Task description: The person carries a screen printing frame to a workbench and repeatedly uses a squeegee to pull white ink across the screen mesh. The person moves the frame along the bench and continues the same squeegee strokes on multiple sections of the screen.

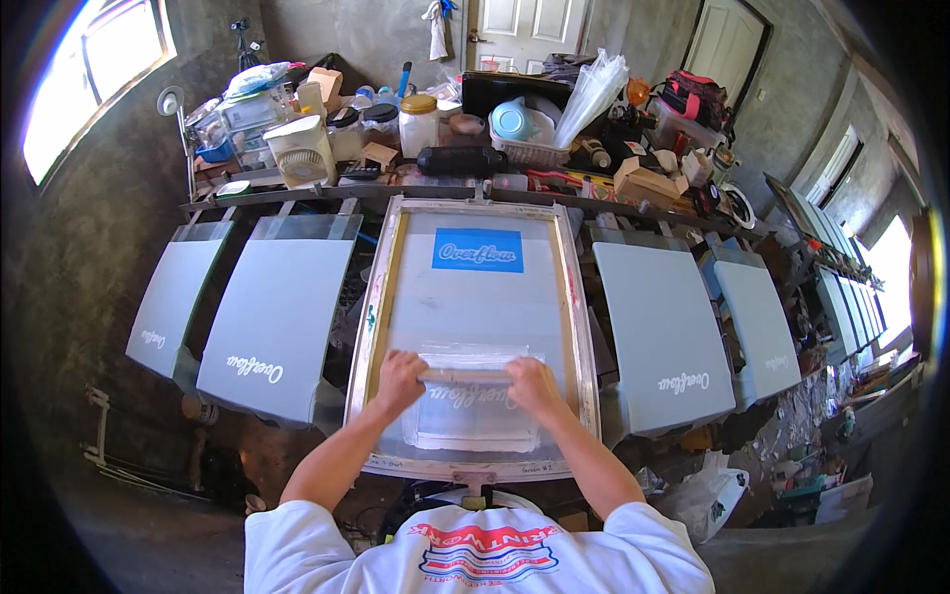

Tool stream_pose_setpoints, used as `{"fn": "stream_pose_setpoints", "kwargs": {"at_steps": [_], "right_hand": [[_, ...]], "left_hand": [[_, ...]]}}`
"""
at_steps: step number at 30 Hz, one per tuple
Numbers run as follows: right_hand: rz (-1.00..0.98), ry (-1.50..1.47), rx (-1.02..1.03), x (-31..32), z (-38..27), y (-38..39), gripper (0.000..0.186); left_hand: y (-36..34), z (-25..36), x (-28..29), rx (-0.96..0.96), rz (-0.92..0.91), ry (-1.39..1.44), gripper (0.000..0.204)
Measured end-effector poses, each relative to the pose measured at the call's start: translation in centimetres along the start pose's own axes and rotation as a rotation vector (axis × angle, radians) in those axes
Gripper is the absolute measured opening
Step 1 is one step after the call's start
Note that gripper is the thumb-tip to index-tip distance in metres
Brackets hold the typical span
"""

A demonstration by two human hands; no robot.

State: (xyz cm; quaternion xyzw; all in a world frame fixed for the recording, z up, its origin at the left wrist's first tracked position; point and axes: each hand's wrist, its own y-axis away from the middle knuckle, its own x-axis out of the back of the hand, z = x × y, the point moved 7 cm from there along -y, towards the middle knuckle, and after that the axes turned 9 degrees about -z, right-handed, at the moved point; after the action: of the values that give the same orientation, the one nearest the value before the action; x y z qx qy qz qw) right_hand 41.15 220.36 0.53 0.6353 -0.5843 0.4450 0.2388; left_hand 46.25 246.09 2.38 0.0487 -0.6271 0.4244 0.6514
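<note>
A wooden-framed printing screen [582,327] lies in front of me, its pale mesh [475,312] stretched across it. Both my hands grip a squeegee [465,376] held crosswise over the lower half of the mesh. My left hand [401,381] is closed round its left end, my right hand [534,384] round its right end. Just below the bar shows pale lettering inside a taped, whitish rectangle [473,436]. The squeegee's blade edge cannot be made out. Nearer the far end of the mesh sits a blue rectangle [478,265] with lettering.
Light blue-grey fabric panels with white lettering lie on boards at left [277,307] and right [663,327], with further boards [176,282] [760,322] outside them. A cluttered shelf beyond holds jars [418,129], a black cylinder [460,160] and a cardboard box [648,185]. Plastic bags [712,495] lie lower right.
</note>
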Motion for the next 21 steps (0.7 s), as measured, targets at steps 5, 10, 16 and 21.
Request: {"fn": "stream_pose_setpoints", "kwargs": {"at_steps": [5,10,16,21], "right_hand": [[-0.023,-0.057,0.067,-2.4,-0.4,-0.6,0.013],[-0.242,-0.044,0.126,-2.1,-3.8,7.9,0.019],[-0.172,-0.038,0.034,1.8,1.2,5.6,0.022],[0.033,-0.069,0.006,2.3,4.9,0.8,0.025]], "left_hand": [[2.9,0.2,0.4,0.028,-0.004,-0.048,0.026],[10.9,5.8,1.1,-0.008,-0.142,0.087,0.035],[4.5,6.2,-1.8,-0.026,-0.083,0.042,0.034],[-3.6,2.5,-3.8,-0.015,-0.022,0.052,0.025]]}}
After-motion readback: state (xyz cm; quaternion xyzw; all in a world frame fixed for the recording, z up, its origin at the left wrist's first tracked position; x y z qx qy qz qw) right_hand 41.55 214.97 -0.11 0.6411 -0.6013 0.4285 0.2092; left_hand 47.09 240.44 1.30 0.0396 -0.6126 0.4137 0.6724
